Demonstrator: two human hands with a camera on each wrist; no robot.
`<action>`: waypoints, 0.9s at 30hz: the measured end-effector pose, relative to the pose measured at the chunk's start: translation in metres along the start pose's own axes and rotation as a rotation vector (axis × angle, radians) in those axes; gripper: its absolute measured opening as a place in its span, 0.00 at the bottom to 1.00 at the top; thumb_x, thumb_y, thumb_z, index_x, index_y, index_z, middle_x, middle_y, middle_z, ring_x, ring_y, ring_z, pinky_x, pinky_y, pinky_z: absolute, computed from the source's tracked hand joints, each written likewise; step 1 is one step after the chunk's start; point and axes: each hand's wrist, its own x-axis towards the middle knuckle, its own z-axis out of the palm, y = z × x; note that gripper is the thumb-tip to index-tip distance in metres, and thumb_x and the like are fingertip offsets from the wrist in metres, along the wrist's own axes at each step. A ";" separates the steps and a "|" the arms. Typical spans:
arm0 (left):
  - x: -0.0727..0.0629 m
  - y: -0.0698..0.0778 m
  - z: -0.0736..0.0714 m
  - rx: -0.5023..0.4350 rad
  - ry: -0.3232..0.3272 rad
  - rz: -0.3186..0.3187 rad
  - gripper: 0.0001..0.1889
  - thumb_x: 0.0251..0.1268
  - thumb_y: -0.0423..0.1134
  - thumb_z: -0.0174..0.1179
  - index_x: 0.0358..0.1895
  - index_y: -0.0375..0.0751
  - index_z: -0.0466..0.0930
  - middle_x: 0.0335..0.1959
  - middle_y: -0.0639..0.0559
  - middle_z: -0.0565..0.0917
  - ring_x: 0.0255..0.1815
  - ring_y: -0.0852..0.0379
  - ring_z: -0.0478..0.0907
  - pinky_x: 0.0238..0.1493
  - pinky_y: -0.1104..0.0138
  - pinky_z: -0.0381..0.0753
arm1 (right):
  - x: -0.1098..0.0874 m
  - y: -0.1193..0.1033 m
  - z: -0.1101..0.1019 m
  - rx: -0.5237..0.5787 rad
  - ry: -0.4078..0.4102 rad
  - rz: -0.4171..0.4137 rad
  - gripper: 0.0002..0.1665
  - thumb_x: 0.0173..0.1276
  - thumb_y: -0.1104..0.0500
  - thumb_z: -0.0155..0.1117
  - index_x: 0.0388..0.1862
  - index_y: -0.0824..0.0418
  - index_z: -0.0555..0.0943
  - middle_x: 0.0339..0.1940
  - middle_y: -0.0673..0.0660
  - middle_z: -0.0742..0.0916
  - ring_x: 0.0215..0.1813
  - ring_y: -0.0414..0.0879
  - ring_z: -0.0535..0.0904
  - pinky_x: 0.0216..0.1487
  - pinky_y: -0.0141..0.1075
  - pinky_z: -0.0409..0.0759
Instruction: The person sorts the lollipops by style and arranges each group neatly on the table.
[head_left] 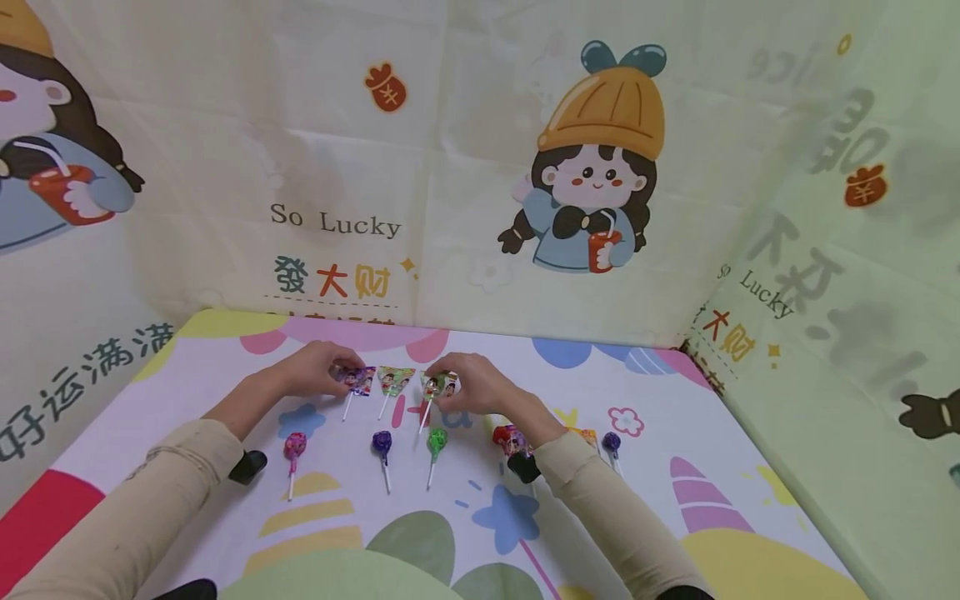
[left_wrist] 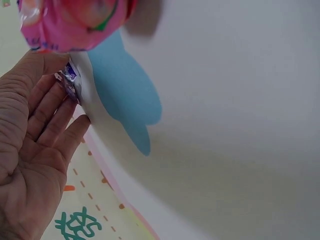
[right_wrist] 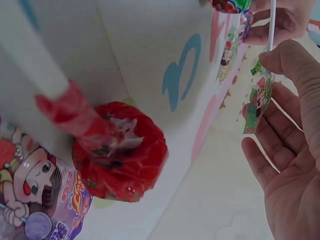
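Note:
At the far side of the table, my left hand (head_left: 322,369) pinches the edge of a flat lollipop in a purple wrapper (head_left: 363,381). My right hand (head_left: 476,383) holds a flat lollipop in a green wrapper (right_wrist: 260,100) between thumb and fingers, its white stick pointing toward me in the head view. Between the two hands lies another flat green-wrapped lollipop (head_left: 393,381). Nearer me is a row of ball lollipops: pink (head_left: 296,447), dark purple (head_left: 382,444) and green (head_left: 437,442). The right forearm partly hides a red ball lollipop (right_wrist: 122,152) and a purple flat one (right_wrist: 37,192).
Right of the right forearm lie an orange wrapper (head_left: 587,435), partly covered, and a dark purple ball lollipop (head_left: 612,442). The table (head_left: 225,367) has a colourful printed cover. Cloth backdrops with cartoon prints (head_left: 480,167) stand behind it and along its sides.

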 end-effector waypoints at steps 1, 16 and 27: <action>0.000 0.000 0.000 0.002 0.000 -0.004 0.21 0.58 0.35 0.72 0.56 0.38 0.85 0.53 0.44 0.87 0.52 0.48 0.80 0.61 0.47 0.79 | 0.003 0.001 0.001 -0.001 -0.004 0.007 0.26 0.65 0.57 0.74 0.61 0.59 0.83 0.58 0.54 0.87 0.60 0.47 0.80 0.67 0.45 0.76; -0.003 -0.001 0.001 0.000 0.007 0.000 0.22 0.58 0.35 0.73 0.57 0.39 0.85 0.53 0.45 0.87 0.50 0.50 0.80 0.59 0.50 0.81 | 0.028 0.010 0.015 -0.048 -0.045 0.082 0.25 0.64 0.56 0.74 0.61 0.59 0.83 0.58 0.52 0.87 0.60 0.45 0.79 0.67 0.41 0.75; -0.002 0.000 0.000 0.008 0.008 0.008 0.22 0.58 0.35 0.73 0.57 0.39 0.85 0.53 0.46 0.87 0.49 0.50 0.79 0.59 0.49 0.80 | 0.034 0.010 0.018 -0.019 -0.080 0.151 0.26 0.66 0.56 0.74 0.63 0.58 0.82 0.60 0.52 0.85 0.61 0.45 0.77 0.68 0.40 0.74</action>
